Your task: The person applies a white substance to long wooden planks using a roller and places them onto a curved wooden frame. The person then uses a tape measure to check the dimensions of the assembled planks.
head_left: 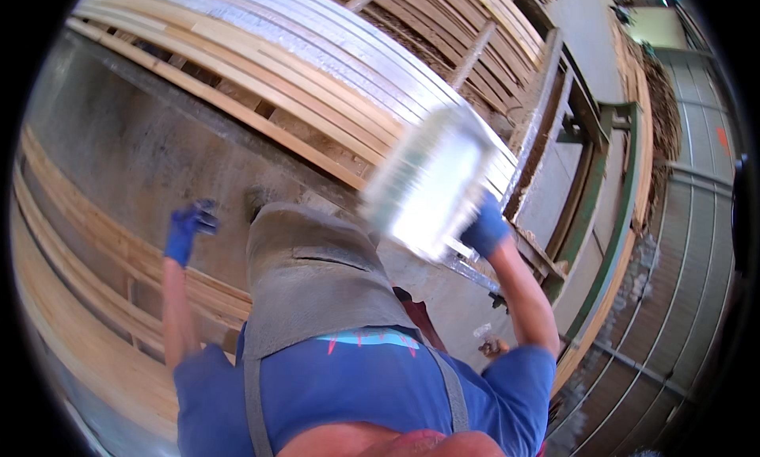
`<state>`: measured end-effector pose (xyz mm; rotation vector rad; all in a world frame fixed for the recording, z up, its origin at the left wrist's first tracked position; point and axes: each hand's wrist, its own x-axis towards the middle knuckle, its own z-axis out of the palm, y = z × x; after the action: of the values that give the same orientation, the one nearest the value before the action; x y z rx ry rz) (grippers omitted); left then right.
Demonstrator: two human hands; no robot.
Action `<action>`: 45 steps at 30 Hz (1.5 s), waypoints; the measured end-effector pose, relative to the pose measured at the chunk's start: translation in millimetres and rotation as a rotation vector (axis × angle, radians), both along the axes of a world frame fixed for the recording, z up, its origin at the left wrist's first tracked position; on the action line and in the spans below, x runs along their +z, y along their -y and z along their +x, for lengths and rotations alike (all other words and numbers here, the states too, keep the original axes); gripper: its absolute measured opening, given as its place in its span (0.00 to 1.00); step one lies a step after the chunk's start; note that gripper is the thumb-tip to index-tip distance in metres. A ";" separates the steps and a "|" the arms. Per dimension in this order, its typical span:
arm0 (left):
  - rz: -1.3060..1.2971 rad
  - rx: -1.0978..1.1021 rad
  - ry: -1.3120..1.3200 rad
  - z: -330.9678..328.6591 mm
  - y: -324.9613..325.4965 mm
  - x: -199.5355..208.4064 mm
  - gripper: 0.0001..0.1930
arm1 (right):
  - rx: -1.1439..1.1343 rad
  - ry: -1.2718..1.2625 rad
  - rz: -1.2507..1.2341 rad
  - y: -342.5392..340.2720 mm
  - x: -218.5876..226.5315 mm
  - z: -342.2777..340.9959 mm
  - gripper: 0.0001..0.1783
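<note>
My right hand (484,226), in a blue glove, grips the right side of a boxy white container (435,184). The container is smeared by motion, so its exact kind is unclear, and it hides some of the fingers. It is held in front of the near right end of a row of long boards (317,53), whose far strips look pale and shiny. Out to the left, over the concrete floor, is my left hand (186,229), also gloved in blue. Its fingers are curled around something small and dark that I cannot make out.
Long planks (119,243) run along my left side. Brown boards (443,29) lie beyond the shiny ones. A green metal frame (609,235) stands to the right, near a ribbed metal wall (701,219). A grey apron (324,275) hangs over my front.
</note>
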<state>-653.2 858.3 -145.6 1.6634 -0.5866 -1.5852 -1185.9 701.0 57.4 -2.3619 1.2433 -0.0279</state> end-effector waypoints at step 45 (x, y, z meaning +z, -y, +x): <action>-1.342 -0.591 1.046 -277.9 341.2 188.1 0.22 | -1.318 1.410 0.881 -24.9 -47.3 -194.7 0.34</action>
<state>-931.0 517.1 42.5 1.0554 -2.1825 -0.1334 -1380.6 726.0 10.1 -0.1878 1.2453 -1.0468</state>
